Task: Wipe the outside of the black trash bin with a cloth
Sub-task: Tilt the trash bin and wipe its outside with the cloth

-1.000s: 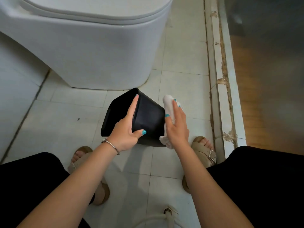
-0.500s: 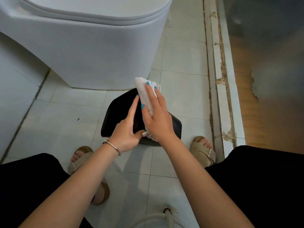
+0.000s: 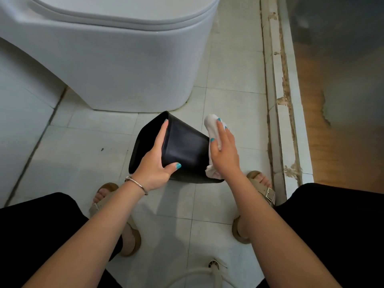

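Observation:
The black trash bin (image 3: 185,150) is tipped on its side above the tiled floor, its open mouth facing left and its base to the right. My left hand (image 3: 154,163) grips the rim, fingers along the top edge and thumb on the side wall. My right hand (image 3: 225,152) presses a white cloth (image 3: 212,123) flat against the bin's base end. Part of the cloth sticks out above my fingers and below my palm.
A white toilet (image 3: 116,59) stands just behind the bin. A raised, chipped threshold (image 3: 288,121) runs along the right, with wooden floor beyond it. My sandalled feet (image 3: 261,188) flank the bin. A white hose and floor drain (image 3: 214,267) lie near the bottom.
My right hand and the cloth have slid from the bin's upper side near the rim back down to the right, onto the base end. The left hand and bin stay put.

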Motion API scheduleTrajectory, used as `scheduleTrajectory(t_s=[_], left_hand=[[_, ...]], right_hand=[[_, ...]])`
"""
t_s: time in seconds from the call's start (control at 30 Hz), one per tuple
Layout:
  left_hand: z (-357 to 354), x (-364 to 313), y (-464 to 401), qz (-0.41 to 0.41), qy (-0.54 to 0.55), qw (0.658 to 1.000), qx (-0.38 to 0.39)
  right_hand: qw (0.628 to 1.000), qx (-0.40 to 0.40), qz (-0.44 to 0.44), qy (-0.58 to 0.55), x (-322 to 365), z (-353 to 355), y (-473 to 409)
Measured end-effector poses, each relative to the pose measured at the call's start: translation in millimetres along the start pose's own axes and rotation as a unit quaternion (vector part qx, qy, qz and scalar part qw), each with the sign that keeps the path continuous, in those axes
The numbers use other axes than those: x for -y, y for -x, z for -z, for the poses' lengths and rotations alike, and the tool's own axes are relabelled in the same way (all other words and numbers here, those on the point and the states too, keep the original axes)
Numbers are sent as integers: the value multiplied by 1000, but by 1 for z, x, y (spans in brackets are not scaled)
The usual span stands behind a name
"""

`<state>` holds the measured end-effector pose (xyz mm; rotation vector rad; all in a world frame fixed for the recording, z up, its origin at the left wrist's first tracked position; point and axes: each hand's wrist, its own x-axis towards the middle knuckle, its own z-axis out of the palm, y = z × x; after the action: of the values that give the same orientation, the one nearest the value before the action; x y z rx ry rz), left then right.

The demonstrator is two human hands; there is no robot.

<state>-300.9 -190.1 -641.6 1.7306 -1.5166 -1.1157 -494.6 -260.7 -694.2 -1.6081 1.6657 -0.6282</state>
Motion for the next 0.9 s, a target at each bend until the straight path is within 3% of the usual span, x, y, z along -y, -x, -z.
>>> scheduleTrajectory(t_s=[0.27, 0.37, 0.7, 0.9], left_hand=[[-3, 0, 0, -15, -13, 1000, 4], [-2, 3, 1, -14, -14, 1000, 5], [-9, -9, 3, -16, -51, 999, 9], [-9, -11, 6, -7, -65, 998, 21]], right_hand=[[993, 1, -118, 7, -25, 14, -10], [993, 5, -120, 19, -21, 13, -8], [994, 56, 95, -25, 75, 6, -6], [989, 44, 129, -57, 89, -1, 2]])
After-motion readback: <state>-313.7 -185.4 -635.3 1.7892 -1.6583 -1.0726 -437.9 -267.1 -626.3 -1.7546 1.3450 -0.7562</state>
